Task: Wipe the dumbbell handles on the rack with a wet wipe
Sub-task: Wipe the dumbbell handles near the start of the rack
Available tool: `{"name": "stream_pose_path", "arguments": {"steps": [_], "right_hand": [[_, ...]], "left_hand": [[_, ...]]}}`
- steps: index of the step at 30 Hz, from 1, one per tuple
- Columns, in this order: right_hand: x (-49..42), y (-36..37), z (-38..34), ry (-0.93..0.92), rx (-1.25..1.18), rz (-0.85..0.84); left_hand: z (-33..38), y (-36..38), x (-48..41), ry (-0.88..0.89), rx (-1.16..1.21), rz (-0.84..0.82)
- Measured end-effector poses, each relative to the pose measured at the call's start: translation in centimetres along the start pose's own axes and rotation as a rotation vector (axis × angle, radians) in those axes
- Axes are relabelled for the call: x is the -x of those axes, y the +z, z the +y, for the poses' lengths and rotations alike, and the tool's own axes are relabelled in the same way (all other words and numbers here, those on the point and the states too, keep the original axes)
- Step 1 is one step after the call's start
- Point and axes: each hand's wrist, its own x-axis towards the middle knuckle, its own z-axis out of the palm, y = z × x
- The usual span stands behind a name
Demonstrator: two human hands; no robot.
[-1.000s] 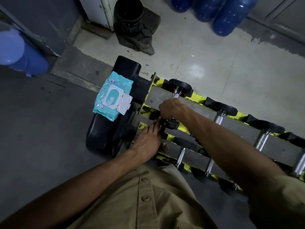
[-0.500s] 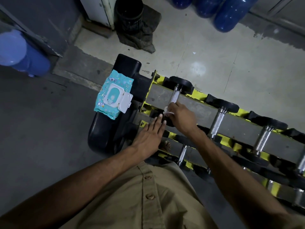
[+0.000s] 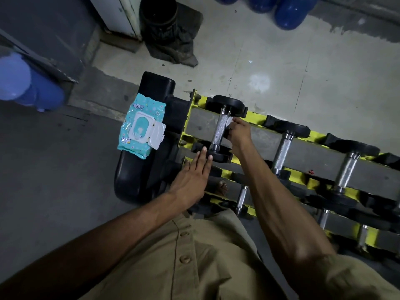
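One knurled steel dumbbell handle (image 3: 219, 129) runs away from me; my right grip (image 3: 239, 135), pinching a white wet wipe (image 3: 229, 123), presses its right side.

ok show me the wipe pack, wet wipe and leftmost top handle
wipe pack (image 3: 157, 135), head view, open white flap
wet wipe (image 3: 229, 122), head view, visible white fold
dumbbell handle (image 3: 219, 129), head view, knurled middle

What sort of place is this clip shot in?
Likely a gym, perhaps its back corner: a yellow rack of steel-handled dumbbells, a bare concrete floor, and big blue jugs.
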Motion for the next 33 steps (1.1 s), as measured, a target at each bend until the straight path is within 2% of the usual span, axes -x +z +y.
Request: {"name": "stream_pose_path", "arguments": {"steps": [5,8,11,12,15,16,18,21,23,28,29,31,32,33], "right_hand": [[-0.2,1.3,-1.9,0.154,-0.315,-0.038],[0.3,1.7,-1.3,0.102,-0.29,0.012],[1.4,2.5,-0.2,0.007,-0.132,0.159],[1.5,2.8,-0.5,0.019,-0.13,0.181],[1.2,3.0,-2.5,0.199,-0.354,0.115],[0.9,2.8,-2.9,0.209,-0.367,0.109],[0.7,2.6,-1.9,0.064,-0.157,0.179],[2.6,2.1,2.0,-0.391,0.396,0.329],[3.5,1.4,3.5,-0.659,0.674,0.321],[2.4,-1.6,1.8,-1.142,1.409,0.011],[1.9,-2.1,1.3,-1.187,1.496,-0.031],[1.8,-2.4,0.3,-1.167,1.599,-0.075],[2.1,-2.4,0.2,-1.17,1.63,-0.154],[2.3,-2.4,0.4,-1.203,1.659,-0.302]], "left_hand": [[0.3,-0.3,0.1,-0.008,-0.017,-0.005],[0.3,-0.4,0.2,-0.011,-0.022,0.008],[0.2,-0.7,0.2,-0.006,-0.021,-0.012],[0.2,-0.7,0.3,-0.006,-0.024,-0.012],[0.2,-0.8,0.3,-0.003,-0.023,-0.025],[0.2,-0.8,0.3,-0.001,-0.023,-0.024],[0.1,-0.6,0.3,-0.002,-0.027,-0.007],[0.0,-0.3,0.2,0.005,-0.016,0.011],[0.0,-0.1,0.2,0.006,-0.008,0.019],[-0.1,0.4,-0.1,0.011,-0.011,0.04],[-0.1,0.4,-0.1,0.014,-0.016,0.041],[-0.2,0.5,-0.1,0.018,-0.017,0.041],[-0.3,0.5,-0.2,0.018,-0.017,0.045],[-0.3,0.5,-0.2,0.017,-0.017,0.05]]}}
